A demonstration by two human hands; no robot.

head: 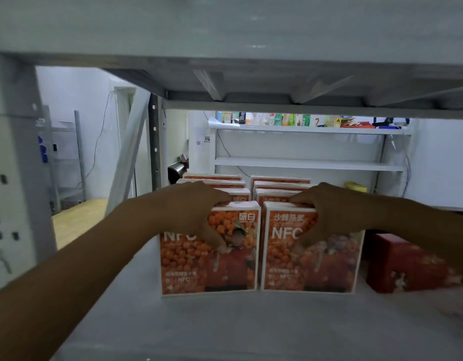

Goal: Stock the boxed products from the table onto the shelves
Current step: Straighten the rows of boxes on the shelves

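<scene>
The left hand (199, 212) covers the upper left of the left front box (225, 269), cutting into its "NFC", and the right hand (326, 212) hides the upper right of the right front box (316, 267); the fingers (220, 198) of both reach over the box tops, their tips out of sight. The boxes behind (279, 185) show only their top edges. The red box (407, 267) at the right is blurred, its print unreadable, and the small cartons (277, 119) on the far shelf (303, 131) are too small to read.

Eight orange boxes (311, 267), one red box (407, 267)
</scene>
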